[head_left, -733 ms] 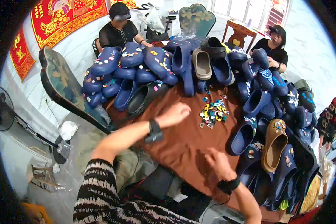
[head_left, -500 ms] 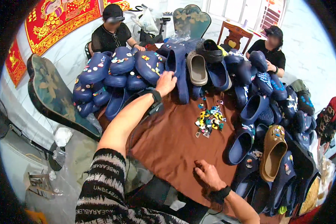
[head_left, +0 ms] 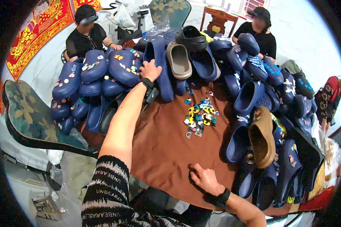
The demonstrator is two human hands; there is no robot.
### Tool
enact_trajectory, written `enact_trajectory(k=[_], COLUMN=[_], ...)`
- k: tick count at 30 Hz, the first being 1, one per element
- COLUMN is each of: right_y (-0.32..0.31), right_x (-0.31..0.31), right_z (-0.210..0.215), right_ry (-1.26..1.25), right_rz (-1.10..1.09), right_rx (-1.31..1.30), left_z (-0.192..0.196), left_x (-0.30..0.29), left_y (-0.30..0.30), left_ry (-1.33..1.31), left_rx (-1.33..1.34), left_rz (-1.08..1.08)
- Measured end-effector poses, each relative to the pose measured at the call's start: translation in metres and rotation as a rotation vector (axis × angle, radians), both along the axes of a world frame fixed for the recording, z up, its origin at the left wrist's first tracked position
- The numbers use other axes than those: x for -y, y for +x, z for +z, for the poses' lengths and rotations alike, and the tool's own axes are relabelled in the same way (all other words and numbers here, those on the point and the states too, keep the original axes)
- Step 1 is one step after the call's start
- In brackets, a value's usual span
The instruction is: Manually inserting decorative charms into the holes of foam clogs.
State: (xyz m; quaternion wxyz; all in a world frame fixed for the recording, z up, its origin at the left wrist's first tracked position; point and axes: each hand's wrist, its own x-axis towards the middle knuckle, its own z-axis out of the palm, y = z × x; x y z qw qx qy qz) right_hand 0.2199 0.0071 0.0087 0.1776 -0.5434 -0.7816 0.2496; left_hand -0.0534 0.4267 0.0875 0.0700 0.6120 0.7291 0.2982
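On brown table [head_left: 166,151], left hand [head_left: 149,70] grasping navy clog [head_left: 161,68]; right hand [head_left: 204,179] flat, released.

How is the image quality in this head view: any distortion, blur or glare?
Head view: strong fisheye bending with a black vignette at the corners; even indoor light, no harsh glare; left hand on the navy clogs and right hand on the brown tablecloth look sharp.

The left hand [head_left: 149,70] reaches into the pile of navy clogs [head_left: 113,72], and its fingertips are hidden against one upright navy clog [head_left: 160,64]. The small coloured shoe charms [head_left: 199,116] are too tiny to tell apart. The right hand [head_left: 205,178] covers whatever lies under its palm on the brown tablecloth [head_left: 166,151].
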Motion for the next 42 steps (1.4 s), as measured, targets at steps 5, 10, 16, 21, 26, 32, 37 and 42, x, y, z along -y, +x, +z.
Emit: enact_trajectory(k=[5,10,16,21,26,32,37,42], right_y=[-0.012,-0.005,0.001,0.005,0.039,0.145,0.210,0.223], right_x=[-0.003,-0.004,0.006,0.012,0.003,-0.004,0.009,0.009], right_z=[0.007,-0.001,-0.002,0.001,0.055,0.113,0.108,0.101], right_ry=[0.114,0.066,0.108,0.102,0.553,0.780,0.532,0.488], right_rz=[0.062,-0.012,-0.052,-0.064,-0.132,-0.661,-0.694,-0.766], right_rx=[-0.053,-0.047,-0.040,-0.056,0.185,0.754,0.679,0.616], left_z=[0.001,0.020,0.065,0.051,0.006,-0.050,-0.046,-0.052], left_x=[-0.026,0.023,0.177,0.356,0.469,0.507,0.496,0.469], left_y=[-0.085,-0.058,-0.032,-0.006,-0.002,0.024,0.036,0.049], left_ry=[0.336,0.327,0.404,0.452,0.337,0.213,0.240,0.208], left_rx=[0.015,0.392,0.395,0.167,0.022,-0.047,0.044,-0.023], left_rz=[-0.142,-0.202,-0.418,-0.580,-0.735,-0.902,-0.891,-0.751])
